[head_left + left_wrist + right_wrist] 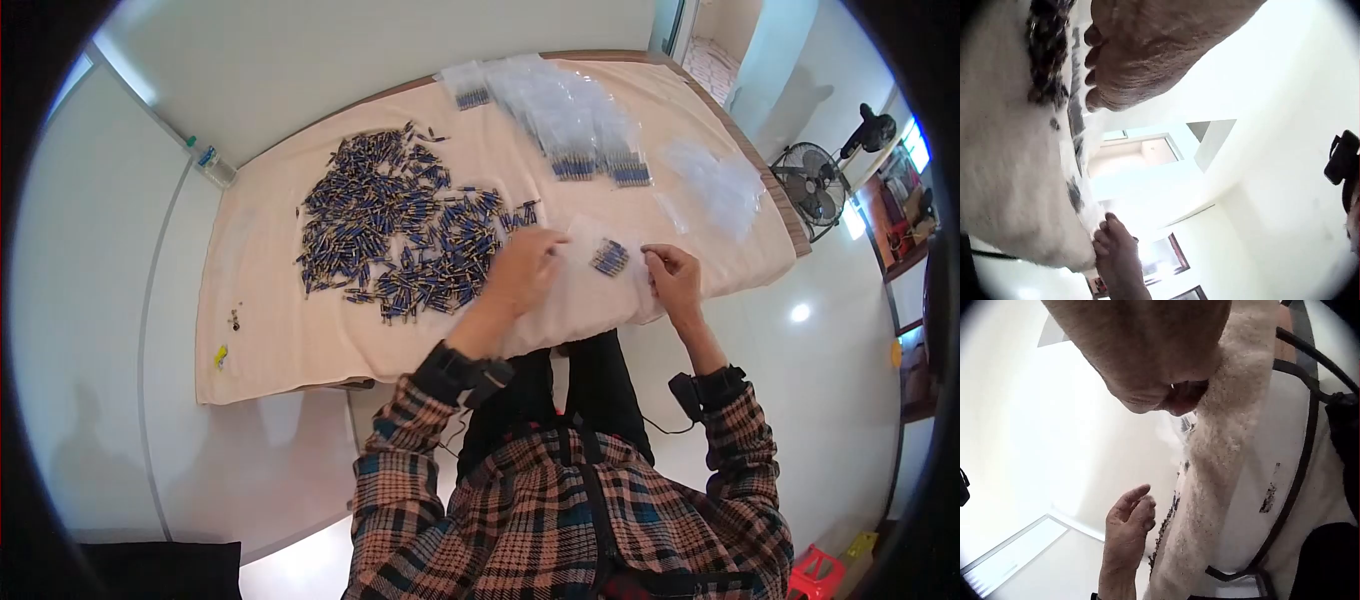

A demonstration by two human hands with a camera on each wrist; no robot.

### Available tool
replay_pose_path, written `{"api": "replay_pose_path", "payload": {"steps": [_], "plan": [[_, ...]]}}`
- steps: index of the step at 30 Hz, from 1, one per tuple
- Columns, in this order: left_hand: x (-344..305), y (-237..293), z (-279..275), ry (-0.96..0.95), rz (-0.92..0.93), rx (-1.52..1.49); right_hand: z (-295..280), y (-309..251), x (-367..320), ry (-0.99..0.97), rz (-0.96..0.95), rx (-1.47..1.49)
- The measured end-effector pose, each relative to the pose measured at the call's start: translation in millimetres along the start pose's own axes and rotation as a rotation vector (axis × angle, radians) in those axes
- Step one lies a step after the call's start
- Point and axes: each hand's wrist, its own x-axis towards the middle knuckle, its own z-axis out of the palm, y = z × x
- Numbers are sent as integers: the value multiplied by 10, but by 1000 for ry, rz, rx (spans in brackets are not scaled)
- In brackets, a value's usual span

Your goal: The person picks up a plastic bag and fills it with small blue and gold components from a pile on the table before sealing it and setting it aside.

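A clear plastic bag [592, 281] lies near the table's front edge, with several small blue-and-gold plugs [610, 257] in a row inside. My left hand [525, 270] is beside the bag's left edge, between it and the big pile of plugs [385, 215]. Its index finger points towards the bag, the other fingers are loosely bent, and nothing shows in its grasp. On the other side, my right hand [675, 278] has thumb and index finger together at the bag's right edge, pinching the film. The left wrist view shows this right hand [1117, 253] low over the cloth.
Filled bags [560, 105] overlap along the back of the table. Flat plastic bags [725, 190] lie at the right. A bottle [213, 165] stands at the far left corner, and a small yellow object [221, 356] lies near the left front. A pale cloth [270, 330] covers the table.
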Motion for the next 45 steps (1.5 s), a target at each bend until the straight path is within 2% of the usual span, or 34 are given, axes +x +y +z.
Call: {"api": "replay_pose_path", "payload": {"steps": [3, 4, 7, 8, 10, 11, 13, 15, 20, 23, 27, 32, 35, 40, 45], "plan": [[-158, -43, -444, 231, 2, 437, -7, 145, -60, 167, -228, 114], [-176, -100, -525, 226, 6, 437, 22, 90, -94, 173, -225, 116], [-157, -286, -685, 132, -243, 451, 253, -158, -204, 160, -403, 139], [-121, -351, -713, 131, -236, 452, 331, -223, -219, 166, -406, 141], [-26, -484, -734, -2, -231, 430, 494, -410, -262, 21, -463, 73], [-4, -531, -731, -67, -229, 419, 569, -542, -303, 0, -450, 17], [33, -543, -749, -84, -229, 387, 783, -732, -312, -16, -443, -36], [90, -551, -785, -122, -236, 328, 1075, -654, -185, -53, -424, 116], [8, -580, -833, -82, -208, 304, 1491, -505, 30, -83, -382, 152], [-99, -570, -852, -68, -316, 201, 1532, -496, 2, -127, -374, 169], [-165, -575, -888, 18, -322, 80, 1477, -512, -30, -196, -315, 193], [-143, -352, -872, 76, -272, -28, 1481, -476, 2, -184, -331, 190], [-97, -267, -832, -20, -545, -270, 1483, -468, 15, -211, -352, 278], [-67, -215, -683, -85, -474, -247, 1487, -380, 80, -235, -303, 350], [-59, -225, -643, -109, -431, -256, 1427, -418, 79, -292, -167, 411]]}}
